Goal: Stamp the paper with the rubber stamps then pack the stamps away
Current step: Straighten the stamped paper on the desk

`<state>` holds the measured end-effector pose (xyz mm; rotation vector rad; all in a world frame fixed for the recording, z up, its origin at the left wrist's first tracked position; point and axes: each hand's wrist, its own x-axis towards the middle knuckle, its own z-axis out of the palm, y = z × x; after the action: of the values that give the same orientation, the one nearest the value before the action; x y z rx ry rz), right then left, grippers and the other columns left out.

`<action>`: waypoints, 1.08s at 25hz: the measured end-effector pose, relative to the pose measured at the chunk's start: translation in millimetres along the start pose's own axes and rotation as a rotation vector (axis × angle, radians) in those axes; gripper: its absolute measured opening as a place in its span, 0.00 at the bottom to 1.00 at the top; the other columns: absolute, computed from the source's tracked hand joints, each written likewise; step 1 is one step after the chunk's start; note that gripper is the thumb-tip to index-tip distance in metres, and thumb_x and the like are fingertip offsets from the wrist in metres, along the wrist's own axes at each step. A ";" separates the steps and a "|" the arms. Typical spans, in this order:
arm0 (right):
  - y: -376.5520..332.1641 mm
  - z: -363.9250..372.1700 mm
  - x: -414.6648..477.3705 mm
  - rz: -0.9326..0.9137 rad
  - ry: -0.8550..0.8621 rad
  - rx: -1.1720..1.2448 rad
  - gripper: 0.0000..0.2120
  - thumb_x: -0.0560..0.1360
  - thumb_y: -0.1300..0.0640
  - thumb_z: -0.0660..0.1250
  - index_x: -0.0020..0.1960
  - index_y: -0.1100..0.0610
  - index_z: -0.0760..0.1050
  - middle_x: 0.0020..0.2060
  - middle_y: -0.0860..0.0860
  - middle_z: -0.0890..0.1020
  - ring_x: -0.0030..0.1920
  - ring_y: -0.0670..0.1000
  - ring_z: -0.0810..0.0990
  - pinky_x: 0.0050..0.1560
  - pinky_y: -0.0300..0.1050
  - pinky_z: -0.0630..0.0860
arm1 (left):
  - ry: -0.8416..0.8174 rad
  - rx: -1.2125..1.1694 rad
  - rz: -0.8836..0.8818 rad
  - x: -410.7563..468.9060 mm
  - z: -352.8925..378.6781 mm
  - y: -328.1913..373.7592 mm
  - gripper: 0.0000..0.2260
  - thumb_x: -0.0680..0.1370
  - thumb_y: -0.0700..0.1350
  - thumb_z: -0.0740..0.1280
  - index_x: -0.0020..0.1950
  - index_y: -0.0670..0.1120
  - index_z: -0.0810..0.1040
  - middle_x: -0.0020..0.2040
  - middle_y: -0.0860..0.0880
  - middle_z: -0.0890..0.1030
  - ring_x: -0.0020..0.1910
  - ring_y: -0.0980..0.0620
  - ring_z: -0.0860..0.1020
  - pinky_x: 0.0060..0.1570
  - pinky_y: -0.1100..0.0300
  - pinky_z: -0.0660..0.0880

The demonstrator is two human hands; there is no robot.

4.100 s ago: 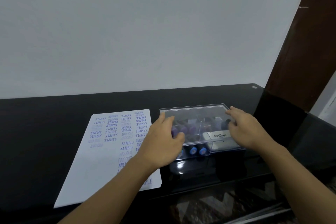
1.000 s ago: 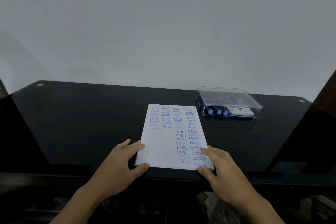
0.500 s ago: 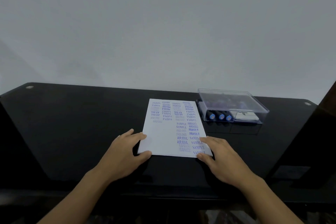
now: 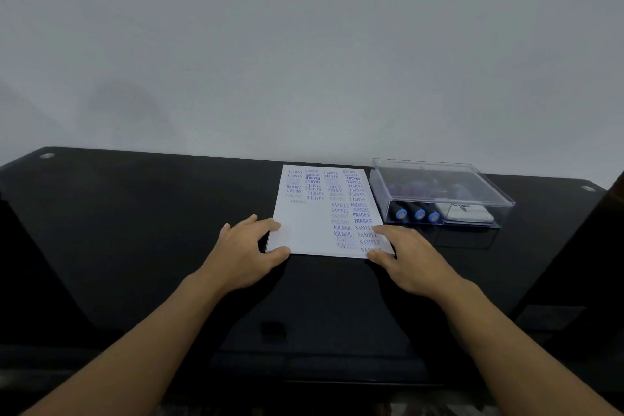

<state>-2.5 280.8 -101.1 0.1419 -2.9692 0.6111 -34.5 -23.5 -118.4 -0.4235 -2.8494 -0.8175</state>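
Observation:
A white sheet of paper [image 4: 314, 216] covered in blue stamp marks lies on the black table [image 4: 135, 230]. My left hand [image 4: 246, 253] rests on the sheet's near left corner, fingers fairly straight, thumb at the near edge. My right hand [image 4: 408, 257] touches the near right corner the same way. Right of the paper stands a clear plastic box [image 4: 439, 192] with its lid shut. Inside it lie several stamps with blue ends [image 4: 418, 213] and a white ink pad [image 4: 467, 213].
A pale wall rises right behind the table. The table's dark glossy top stretches far to the left of the paper. A dark panel stands at the far right edge.
Earlier both hands were on the clear box; they have since come to the paper's near corners. Over the last second the paper has slid away from me toward the wall, beside the box.

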 end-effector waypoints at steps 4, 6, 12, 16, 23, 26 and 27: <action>1.1 3.4 1.6 0.007 0.014 0.024 0.28 0.80 0.46 0.65 0.77 0.54 0.66 0.75 0.48 0.69 0.76 0.50 0.62 0.74 0.46 0.60 | 0.006 0.011 0.003 1.4 2.2 0.3 0.25 0.75 0.60 0.64 0.70 0.53 0.70 0.72 0.56 0.69 0.76 0.52 0.58 0.73 0.42 0.48; 1.7 4.4 1.8 0.011 0.011 0.034 0.28 0.80 0.46 0.65 0.77 0.54 0.66 0.75 0.48 0.69 0.76 0.50 0.62 0.74 0.47 0.60 | 0.005 0.019 0.001 0.8 2.2 0.6 0.25 0.76 0.60 0.63 0.70 0.53 0.70 0.72 0.57 0.69 0.76 0.52 0.58 0.73 0.42 0.48; -0.5 15.7 -8.6 0.016 -0.028 -0.047 0.33 0.81 0.39 0.57 0.81 0.51 0.57 0.81 0.50 0.56 0.80 0.51 0.51 0.79 0.48 0.50 | -0.098 0.208 0.013 -7.7 4.5 4.4 0.29 0.78 0.64 0.52 0.78 0.55 0.57 0.78 0.57 0.54 0.78 0.53 0.48 0.74 0.44 0.42; -1.1 19.4 -9.1 0.024 -0.048 -0.133 0.33 0.82 0.37 0.50 0.82 0.49 0.51 0.82 0.52 0.50 0.81 0.51 0.46 0.80 0.50 0.46 | -0.144 0.284 0.003 -11.9 4.8 6.6 0.30 0.79 0.65 0.46 0.79 0.56 0.49 0.79 0.57 0.47 0.78 0.53 0.43 0.74 0.44 0.41; -6.1 20.4 -16.0 0.020 -0.080 -0.196 0.32 0.83 0.37 0.44 0.83 0.49 0.44 0.82 0.52 0.44 0.81 0.50 0.41 0.79 0.49 0.40 | -0.166 0.319 -0.014 -16.1 5.4 9.5 0.30 0.79 0.65 0.43 0.79 0.55 0.45 0.79 0.56 0.44 0.77 0.53 0.41 0.74 0.45 0.39; -7.1 19.9 -19.2 0.037 -0.091 -0.236 0.35 0.81 0.34 0.40 0.83 0.49 0.43 0.82 0.51 0.44 0.81 0.50 0.41 0.79 0.49 0.40 | -0.167 0.307 -0.024 -19.7 4.5 13.5 0.30 0.79 0.65 0.43 0.79 0.56 0.43 0.79 0.57 0.42 0.77 0.54 0.40 0.74 0.46 0.38; -8.8 19.8 -18.3 0.033 -0.086 -0.244 0.34 0.81 0.35 0.41 0.83 0.49 0.43 0.82 0.51 0.44 0.81 0.50 0.41 0.79 0.48 0.41 | -0.166 0.303 -0.029 -20.1 6.0 12.0 0.30 0.79 0.65 0.43 0.79 0.56 0.43 0.78 0.58 0.42 0.77 0.54 0.40 0.74 0.46 0.38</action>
<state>14.9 266.2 -118.0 0.1008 -3.1028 0.2477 -12.1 -15.1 -121.8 -0.4259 -3.0692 -0.3574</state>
